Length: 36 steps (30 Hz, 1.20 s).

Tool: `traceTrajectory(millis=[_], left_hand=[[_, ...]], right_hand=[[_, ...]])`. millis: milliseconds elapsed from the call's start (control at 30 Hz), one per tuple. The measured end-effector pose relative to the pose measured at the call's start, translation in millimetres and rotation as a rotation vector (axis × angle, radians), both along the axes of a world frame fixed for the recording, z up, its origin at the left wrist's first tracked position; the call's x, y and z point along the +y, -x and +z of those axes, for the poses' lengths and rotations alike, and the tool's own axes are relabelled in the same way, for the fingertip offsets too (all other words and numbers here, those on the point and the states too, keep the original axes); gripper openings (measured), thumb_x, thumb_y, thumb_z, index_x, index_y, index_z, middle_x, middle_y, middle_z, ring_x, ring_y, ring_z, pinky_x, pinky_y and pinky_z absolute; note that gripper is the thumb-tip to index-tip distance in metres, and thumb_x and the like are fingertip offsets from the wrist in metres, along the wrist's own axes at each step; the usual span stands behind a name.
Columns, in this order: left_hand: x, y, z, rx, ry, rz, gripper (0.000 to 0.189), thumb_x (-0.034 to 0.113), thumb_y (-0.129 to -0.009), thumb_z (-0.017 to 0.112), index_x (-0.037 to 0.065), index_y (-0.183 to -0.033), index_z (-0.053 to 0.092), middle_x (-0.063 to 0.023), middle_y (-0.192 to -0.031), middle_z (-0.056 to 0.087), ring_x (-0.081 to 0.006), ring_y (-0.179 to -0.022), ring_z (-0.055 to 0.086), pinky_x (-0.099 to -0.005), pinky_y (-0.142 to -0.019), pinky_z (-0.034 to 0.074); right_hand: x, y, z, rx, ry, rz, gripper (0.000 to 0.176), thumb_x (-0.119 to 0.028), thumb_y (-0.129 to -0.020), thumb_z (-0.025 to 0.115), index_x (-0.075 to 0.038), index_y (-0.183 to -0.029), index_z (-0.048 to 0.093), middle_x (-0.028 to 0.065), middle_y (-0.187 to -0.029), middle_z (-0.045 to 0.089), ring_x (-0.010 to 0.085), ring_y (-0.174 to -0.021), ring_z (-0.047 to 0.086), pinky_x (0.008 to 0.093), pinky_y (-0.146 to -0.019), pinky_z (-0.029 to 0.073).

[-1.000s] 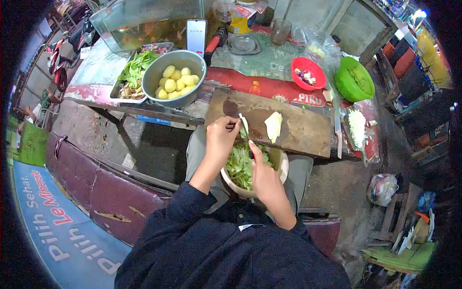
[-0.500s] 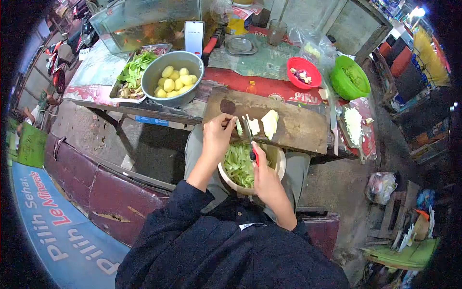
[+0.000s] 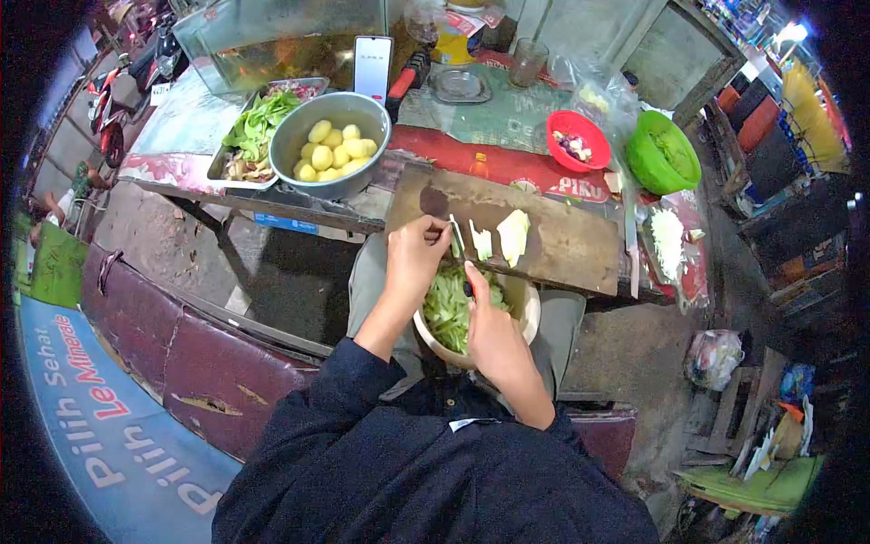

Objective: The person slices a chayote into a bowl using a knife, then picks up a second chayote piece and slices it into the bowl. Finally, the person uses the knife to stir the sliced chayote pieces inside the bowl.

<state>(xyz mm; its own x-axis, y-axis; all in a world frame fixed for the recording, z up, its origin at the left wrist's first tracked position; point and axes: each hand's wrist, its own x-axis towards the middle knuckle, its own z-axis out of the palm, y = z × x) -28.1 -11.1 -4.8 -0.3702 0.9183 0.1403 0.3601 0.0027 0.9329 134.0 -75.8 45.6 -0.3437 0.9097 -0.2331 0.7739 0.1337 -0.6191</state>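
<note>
A wooden cutting board [image 3: 562, 238] lies at the table's front edge above a pale bucket [image 3: 530, 313] of green vegetable strips [image 3: 449, 313]. My right hand [image 3: 494, 331] is closed round the handle of a knife [image 3: 458, 238], its blade pointing up and left over the board. Just left of the blade, my left hand [image 3: 419, 254] has its fingers pinched together at the board's left part; what they hold is too small to make out. Right of the knife lie a few pale slices [image 3: 481, 241] and a larger pale green piece [image 3: 514, 236].
On the table are a grey bowl of potatoes [image 3: 376, 118], a tray of leafy greens [image 3: 258, 127], a phone [image 3: 372, 68], a red bowl [image 3: 577, 140] and a green bowl [image 3: 662, 154]. Another knife [image 3: 632, 245] lies near white shreds [image 3: 667, 243] at the right.
My right hand and the knife have shifted slightly left, bringing the blade close to my left fingertips. The small slices now stand clear of the blade.
</note>
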Motion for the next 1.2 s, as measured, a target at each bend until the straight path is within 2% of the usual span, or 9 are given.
traceTrajectory(millis=[467, 533, 633, 667, 833, 900, 1000, 1133, 1200], left_hand=[[2.6, -0.3, -3.0, 0.070, 0.006, 0.029, 0.015, 0.013, -0.091, 0.075, -0.001, -0.096, 0.075, -0.0141, -0.081, 0.077, -0.0189, -0.076, 0.076, -0.0307, -0.068, 0.057], [4.1, -1.4, -3.6, 0.072, 0.025, 0.028, 0.015, 0.014, -0.093, 0.074, -0.001, -0.097, 0.074, -0.0146, -0.083, 0.077, -0.0191, -0.076, 0.077, -0.0311, -0.068, 0.057], [4.0, -3.2, -7.0, 0.047, -0.060, -0.026, 0.017, 0.015, -0.099, 0.066, 0.000, -0.107, 0.071, -0.0159, -0.089, 0.077, -0.0222, -0.082, 0.077, -0.0328, -0.072, 0.058], [4.6, -4.9, -7.7, 0.065, -0.082, -0.079, 0.019, 0.016, -0.102, 0.062, 0.001, -0.111, 0.069, -0.0169, -0.092, 0.077, -0.0244, -0.085, 0.077, -0.0345, -0.075, 0.058], [5.5, -11.9, 9.3, 0.069, 0.010, -0.224, 0.023, 0.018, -0.106, 0.054, 0.001, -0.118, 0.063, -0.0186, -0.098, 0.075, -0.0308, -0.094, 0.074, -0.0405, -0.083, 0.056], [13.0, -14.5, 8.1, 0.355, -0.189, -0.217, 0.022, 0.018, -0.106, 0.055, 0.002, -0.118, 0.063, -0.0187, -0.098, 0.073, -0.0317, -0.097, 0.071, -0.0436, -0.084, 0.054], [20.3, -23.9, 7.2, 0.419, -0.103, -0.334, 0.024, 0.020, -0.104, 0.055, 0.003, -0.121, 0.061, -0.0186, -0.100, 0.071, -0.0387, -0.102, 0.064, -0.0476, -0.089, 0.050], [9.4, -23.2, 5.5, 0.292, -0.119, -0.376, 0.025, 0.019, -0.105, 0.054, 0.003, -0.123, 0.061, -0.0196, -0.099, 0.071, -0.0395, -0.098, 0.066, -0.0473, -0.086, 0.052], [-10.1, -22.2, 19.0, 0.148, 0.051, -0.509, 0.024, 0.017, -0.106, 0.054, 0.001, -0.122, 0.062, -0.0156, -0.093, 0.072, -0.0324, -0.086, 0.070, -0.0406, -0.078, 0.054]], right_hand=[[-13.5, -13.8, -30.7, 0.036, -0.007, -0.023, 0.058, -0.009, -0.104, 0.044, -0.018, -0.158, 0.024, 0.0341, -0.083, 0.066, 0.0528, -0.085, 0.067, 0.0604, -0.076, 0.049], [-30.6, -35.7, -30.8, 0.202, -0.044, -0.008, 0.058, -0.010, -0.104, 0.045, -0.020, -0.158, 0.026, 0.0351, -0.087, 0.066, 0.0540, -0.086, 0.065, 0.0596, -0.078, 0.050], [-40.4, -62.2, 11.5, 0.039, 0.201, 0.020, 0.058, -0.012, -0.105, 0.047, -0.022, -0.158, 0.027, 0.0348, -0.094, 0.067, 0.0544, -0.089, 0.065, 0.0579, -0.079, 0.051], [-43.5, -73.6, 3.9, 0.127, 0.172, 0.013, 0.056, -0.019, -0.106, 0.045, -0.026, -0.158, 0.026, 0.0374, -0.093, 0.066, 0.0544, -0.092, 0.065, 0.0610, -0.080, 0.048], [-45.1, -106.3, 18.5, 0.080, 0.146, 0.018, 0.057, -0.017, -0.105, 0.049, -0.029, -0.157, 0.030, 0.0340, -0.096, 0.067, 0.0542, -0.092, 0.064, 0.0582, -0.077, 0.050], [-44.1, -114.8, 10.4, 0.067, 0.108, -0.007, 0.057, -0.017, -0.104, 0.051, -0.030, -0.157, 0.033, 0.0336, -0.097, 0.067, 0.0533, -0.092, 0.064, 0.0573, -0.078, 0.050], [-44.3, -119.0, 13.8, 0.073, 0.113, -0.048, 0.057, -0.017, -0.103, 0.052, -0.031, -0.156, 0.034, 0.0336, -0.097, 0.067, 0.0523, -0.092, 0.065, 0.0568, -0.078, 0.050], [-44.6, -130.7, 10.2, 0.104, 0.089, -0.068, 0.058, -0.016, -0.103, 0.053, -0.031, -0.156, 0.035, 0.0319, -0.101, 0.068, 0.0519, -0.093, 0.065, 0.0564, -0.080, 0.051], [-44.3, -137.3, 7.6, 0.113, 0.009, -0.052, 0.056, -0.017, -0.102, 0.055, -0.030, -0.154, 0.038, 0.0280, -0.111, 0.069, 0.0500, -0.098, 0.065, 0.0546, -0.084, 0.052]])
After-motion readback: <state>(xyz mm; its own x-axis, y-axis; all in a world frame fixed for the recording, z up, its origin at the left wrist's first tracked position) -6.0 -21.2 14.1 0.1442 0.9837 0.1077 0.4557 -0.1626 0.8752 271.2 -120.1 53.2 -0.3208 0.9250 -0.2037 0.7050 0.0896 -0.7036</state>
